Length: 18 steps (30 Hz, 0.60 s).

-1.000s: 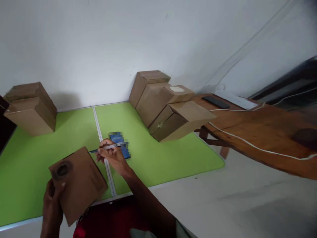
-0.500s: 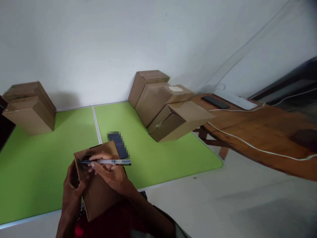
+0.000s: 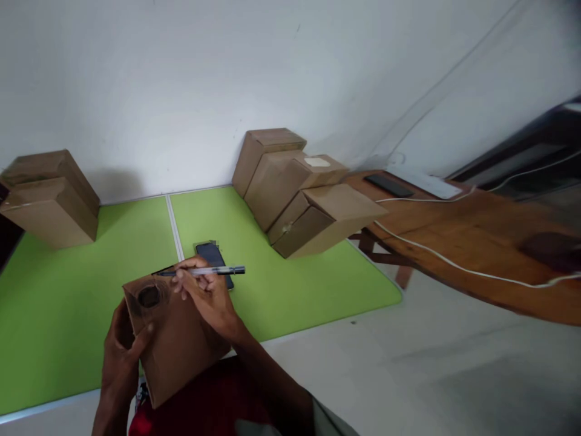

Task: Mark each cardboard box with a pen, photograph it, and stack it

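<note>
Six boxes [image 3: 181, 357], one pen [image 3: 201, 271]

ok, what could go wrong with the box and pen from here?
The held box could slip or turn under the pen: the left hand grips it by one side, and it crosses the green table's near edge in view. The right hand might also nudge the phone, which lies close beyond it, partly hidden.

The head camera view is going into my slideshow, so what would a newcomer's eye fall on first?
Probably the bright green table, spreading across the left and middle. At its near edge, the left hand holds a cardboard box with a dark round patch, and the right hand a pen, tip by the box's far edge. Near the wall stand a left group of boxes and a middle group of boxes.
</note>
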{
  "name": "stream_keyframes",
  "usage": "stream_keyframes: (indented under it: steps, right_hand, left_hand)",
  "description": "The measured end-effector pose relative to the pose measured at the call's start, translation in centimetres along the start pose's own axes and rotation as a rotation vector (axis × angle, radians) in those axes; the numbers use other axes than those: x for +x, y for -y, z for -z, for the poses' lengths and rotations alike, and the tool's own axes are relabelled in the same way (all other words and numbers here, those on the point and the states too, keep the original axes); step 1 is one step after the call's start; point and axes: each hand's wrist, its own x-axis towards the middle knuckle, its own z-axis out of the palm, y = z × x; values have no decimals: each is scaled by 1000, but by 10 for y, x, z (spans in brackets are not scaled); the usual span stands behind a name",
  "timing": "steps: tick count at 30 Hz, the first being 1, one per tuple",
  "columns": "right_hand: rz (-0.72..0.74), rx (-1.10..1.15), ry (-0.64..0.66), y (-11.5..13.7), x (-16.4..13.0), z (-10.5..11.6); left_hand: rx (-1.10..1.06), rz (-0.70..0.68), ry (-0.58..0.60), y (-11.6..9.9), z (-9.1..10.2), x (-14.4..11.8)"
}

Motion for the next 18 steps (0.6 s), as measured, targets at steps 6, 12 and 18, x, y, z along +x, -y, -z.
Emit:
stream_keyframes:
  steps: [6,12,18]
  right_hand:
    - [83,18,89,5,10,-7]
    - [-175,-962,60,-7,36,20]
    - [-388,-1256,154,-54,38,-7]
  left_hand:
    - [25,46,-106,6,17,2]
    - [118,175,-316,-1,67,5]
    - [38,201,-349,-9,72,5]
